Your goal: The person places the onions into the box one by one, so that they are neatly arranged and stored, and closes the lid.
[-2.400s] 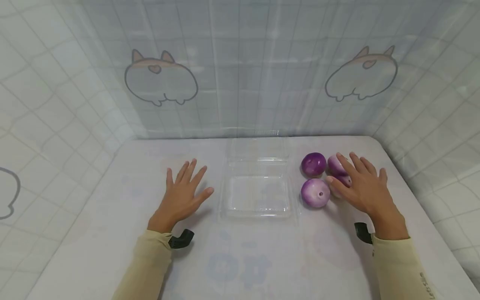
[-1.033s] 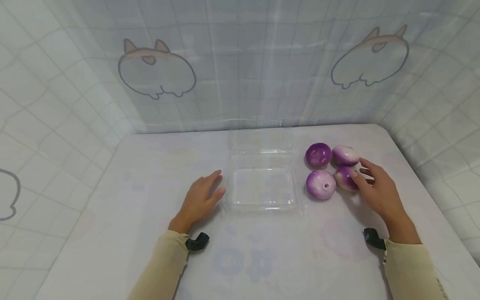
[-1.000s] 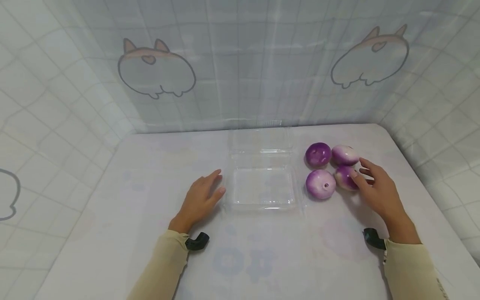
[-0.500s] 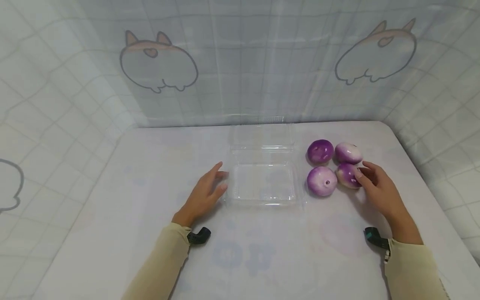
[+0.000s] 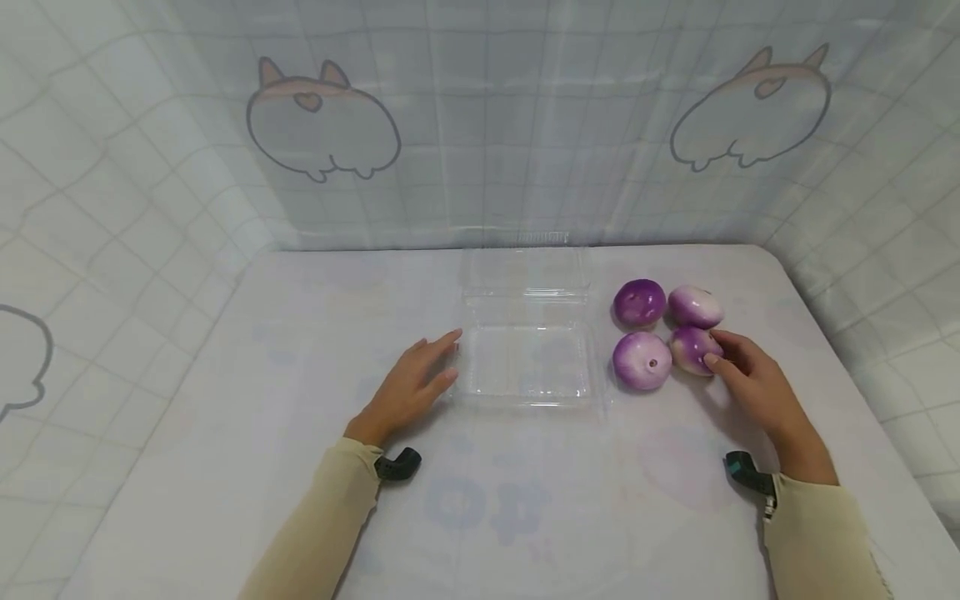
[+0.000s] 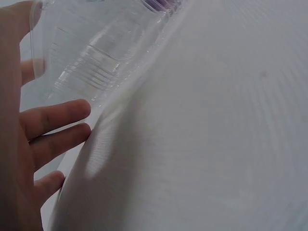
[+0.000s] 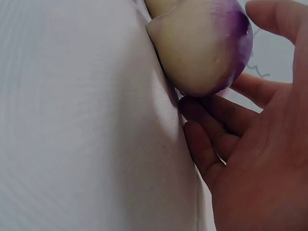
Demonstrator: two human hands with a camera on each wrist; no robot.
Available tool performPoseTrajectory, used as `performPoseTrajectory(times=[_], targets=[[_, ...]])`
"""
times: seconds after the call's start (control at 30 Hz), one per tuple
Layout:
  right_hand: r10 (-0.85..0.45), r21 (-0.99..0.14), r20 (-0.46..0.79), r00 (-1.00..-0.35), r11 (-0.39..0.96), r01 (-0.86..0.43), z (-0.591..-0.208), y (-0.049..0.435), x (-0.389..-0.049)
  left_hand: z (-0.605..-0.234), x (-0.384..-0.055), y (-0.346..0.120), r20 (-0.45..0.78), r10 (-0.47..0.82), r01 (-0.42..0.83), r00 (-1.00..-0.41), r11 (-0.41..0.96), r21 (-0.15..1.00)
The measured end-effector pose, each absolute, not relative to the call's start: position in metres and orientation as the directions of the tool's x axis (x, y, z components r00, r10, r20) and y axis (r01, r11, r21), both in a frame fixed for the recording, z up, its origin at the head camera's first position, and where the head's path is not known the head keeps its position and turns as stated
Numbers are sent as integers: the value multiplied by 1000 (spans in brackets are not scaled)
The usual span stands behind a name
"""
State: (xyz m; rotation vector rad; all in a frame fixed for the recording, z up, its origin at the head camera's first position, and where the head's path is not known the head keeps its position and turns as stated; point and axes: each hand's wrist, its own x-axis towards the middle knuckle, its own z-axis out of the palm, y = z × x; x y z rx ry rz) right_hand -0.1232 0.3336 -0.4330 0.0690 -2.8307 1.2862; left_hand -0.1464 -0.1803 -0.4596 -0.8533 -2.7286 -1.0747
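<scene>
A purple and cream onion (image 5: 692,348) lies at the right, nearest to my right hand (image 5: 757,387). The thumb rests against its side and the curled fingers reach round its far side. In the right wrist view, the onion (image 7: 202,48) sits between thumb and fingers, still down on the cloth. A clear plastic clamshell box (image 5: 528,358) stands in the middle with its lid laid back. My left hand (image 5: 408,387) is at the box's left edge, fingers loosely extended. In the left wrist view, the thumb and a finger lie by the box wall (image 6: 91,57).
Three more onions sit close by: a dark purple one (image 5: 639,303), a pale one (image 5: 695,307) at the back, and a pale one with a small hole (image 5: 642,361). A white cloth (image 5: 570,517) covers the table; a curtain (image 5: 517,133) hangs behind it.
My right hand has drawn in from above the onions and closed round the nearest right one. My left hand has moved right to the box's edge. The head view has shifted slightly.
</scene>
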Motion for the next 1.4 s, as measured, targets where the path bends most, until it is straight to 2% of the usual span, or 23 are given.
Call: performPoseTrajectory(times=[0.23, 0.53, 0.83, 0.93, 1.03, 1.17, 1.3, 1.4], targets=[[-56, -736, 77, -995, 670, -94, -440, 336, -125, -463, -149, -183, 261, 500, 541, -826, 568, 620], [-25, -782, -16, -1000, 623, -3, -439, 343, -129, -467, -149, -189, 195, 498, 481, -845, 549, 684], [39, -841, 43, -998, 540, -15, -448, 352, -126, -468, -144, -185, 145, 473, 418, -869, 548, 725], [33, -907, 77, -997, 417, -56, -453, 354, -122, -471, -141, -183, 148, 477, 421, -867, 539, 730], [0, -982, 135, -991, 136, -134, -454, 355, -121, -474, -143, -181, 169, 476, 433, -863, 527, 731], [-32, -955, 192, -981, -235, -179, -453, 355, -121, -478, -148, -177, 181, 489, 452, -853, 521, 724], [-45, -924, 186, -982, -348, -159, -452, 355, -116, -480, -151, -174, 199, 508, 482, -838, 518, 706], [-103, -905, 203, -974, -398, -146, -453, 355, -114, -480, -151, -175, 207, 517, 498, -831, 523, 692]])
